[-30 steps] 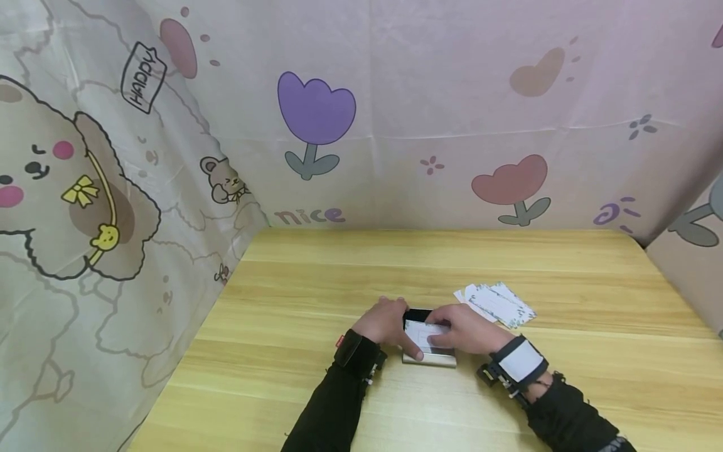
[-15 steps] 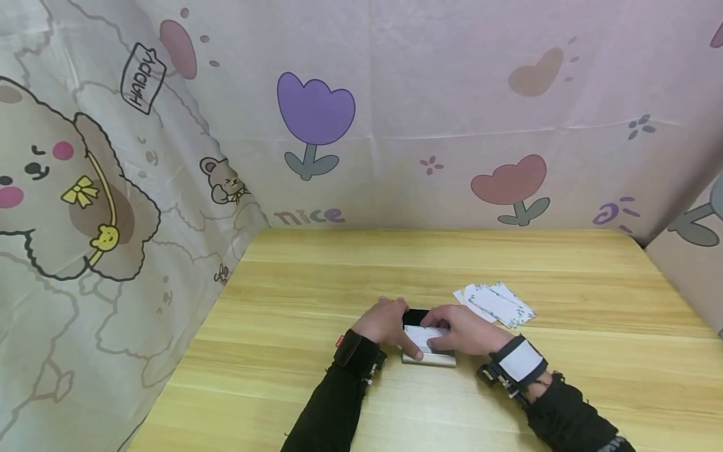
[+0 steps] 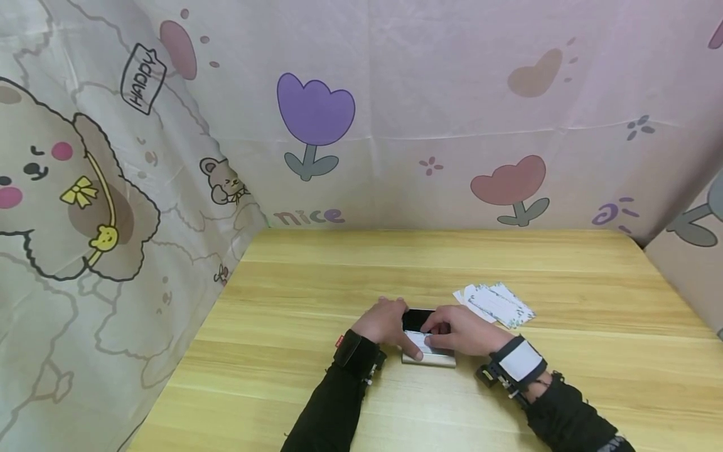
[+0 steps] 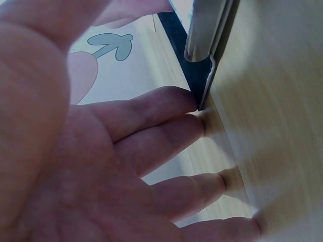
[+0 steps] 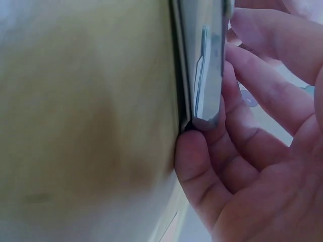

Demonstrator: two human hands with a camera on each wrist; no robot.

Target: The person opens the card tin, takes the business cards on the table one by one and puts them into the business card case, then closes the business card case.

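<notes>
A silver metal card case (image 3: 430, 360) lies open on the wooden table (image 3: 316, 282), its black inside (image 3: 414, 318) showing. A white card (image 3: 421, 341) sits partly inside it. My left hand (image 3: 386, 322) holds the case's left side, thumb along the near edge. In the left wrist view its fingers (image 4: 151, 118) rest on the table and the index tip touches the case (image 4: 204, 35) corner. My right hand (image 3: 460, 329) pinches the card from the right. In the right wrist view its fingers (image 5: 242, 101) curl against the case's shiny edge (image 5: 207, 65).
A loose fan of several white printed cards (image 3: 496, 302) lies on the table just right of my hands. Cartoon-printed cloth walls (image 3: 395, 125) close in the table at the back, left and right. Bare wood stretches behind and to the left.
The white card has slid toward me, deeper into the case, so less of it shows and more black inside is uncovered. Both hands have stayed in place.
</notes>
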